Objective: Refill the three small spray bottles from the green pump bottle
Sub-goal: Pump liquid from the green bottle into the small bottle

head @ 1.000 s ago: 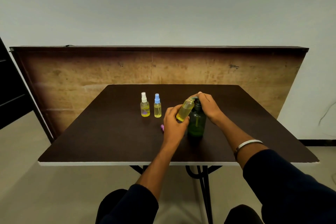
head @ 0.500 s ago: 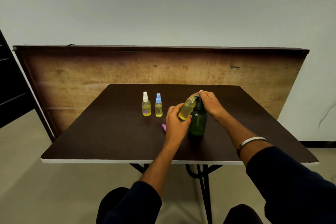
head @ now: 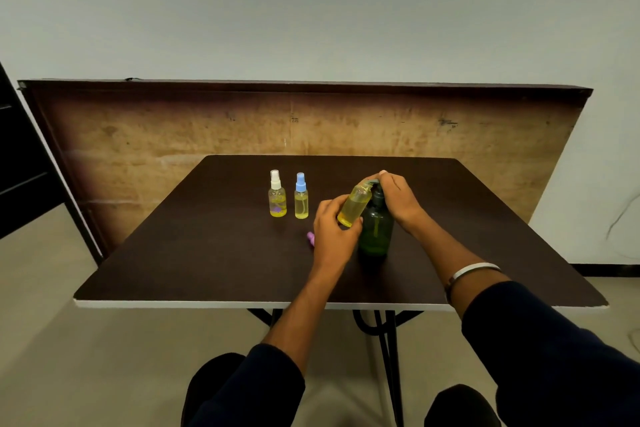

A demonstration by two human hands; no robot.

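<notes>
The green pump bottle (head: 375,231) stands upright near the middle of the dark table (head: 207,253). My right hand (head: 398,199) rests on its pump head from above. My left hand (head: 332,227) holds an uncapped small bottle (head: 354,206) of yellow liquid, tilted with its mouth up under the pump spout. Its purple cap (head: 310,238) lies on the table just left of my left hand. Two other small spray bottles stand upright further left: one with a white cap (head: 277,196) and one with a blue cap (head: 301,198), both holding yellow liquid.
A wooden board (head: 173,135) stands on edge behind the table against the wall. A dark door or cabinet (head: 17,166) is at the far left. The table's white front edge (head: 207,304) runs just above my knees.
Both hands and the bottles keep the same pose; only the camera view has shifted slightly.
</notes>
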